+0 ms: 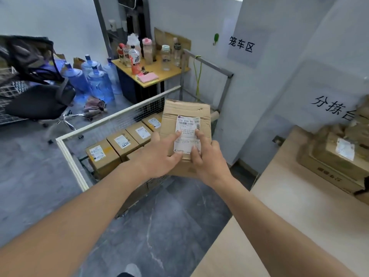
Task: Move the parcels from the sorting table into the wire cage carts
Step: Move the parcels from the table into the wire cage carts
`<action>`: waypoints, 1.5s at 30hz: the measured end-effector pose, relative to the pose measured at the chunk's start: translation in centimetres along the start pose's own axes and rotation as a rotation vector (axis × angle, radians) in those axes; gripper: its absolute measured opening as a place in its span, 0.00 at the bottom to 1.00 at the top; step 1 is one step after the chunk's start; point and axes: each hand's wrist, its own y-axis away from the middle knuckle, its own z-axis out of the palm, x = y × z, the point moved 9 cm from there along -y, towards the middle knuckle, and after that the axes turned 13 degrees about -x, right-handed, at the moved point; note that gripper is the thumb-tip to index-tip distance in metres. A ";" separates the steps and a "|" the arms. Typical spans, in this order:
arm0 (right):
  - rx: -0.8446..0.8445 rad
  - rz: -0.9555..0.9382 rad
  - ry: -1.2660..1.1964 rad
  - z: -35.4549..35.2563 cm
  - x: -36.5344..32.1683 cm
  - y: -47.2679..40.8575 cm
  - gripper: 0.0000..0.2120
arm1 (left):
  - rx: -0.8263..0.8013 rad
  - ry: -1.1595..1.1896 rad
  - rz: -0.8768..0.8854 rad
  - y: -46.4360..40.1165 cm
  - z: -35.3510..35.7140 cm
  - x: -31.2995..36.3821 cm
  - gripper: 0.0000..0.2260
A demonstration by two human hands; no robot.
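Hands meet on one cardboard parcel (186,124), held out over the wire cart (111,118). The left hand (159,154) grips its left side, thumb pressed on the white shipping label (187,134) and fingers (155,136) curled round the edge. The right hand (207,156) grips the lower right side, its fingers (196,154) curled onto the label's bottom part. The parcel is tilted, label facing up toward the camera, its far end dented and creased.

Below and to the left, a row of four labelled boxes (121,144) lies inside the cart along its mesh wall, touching side by side. The cart has a pale frame on the near corner and a grey metal rail at the back, where a green cord (198,76) hangs.

At the right stands the sorting table (279,206), pale wood, with a pile of more parcels (339,152) at its far end against the wall. Two paper signs (241,46) with printed characters are fixed to the wall above.

Behind the cart a small yellow table (159,74) carries bottles (135,58) and a pink cloth (147,77). Blue water jugs (97,82) stand on the grey floor beside it, and a black office chair (40,102) with a bag on it sits at the left.
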 end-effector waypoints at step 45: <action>-0.626 -0.077 0.254 42.5 -2.1 -47.6 0.19 | -0.070 0.632 -0.722 -25.1 5.4 -53.1 0.27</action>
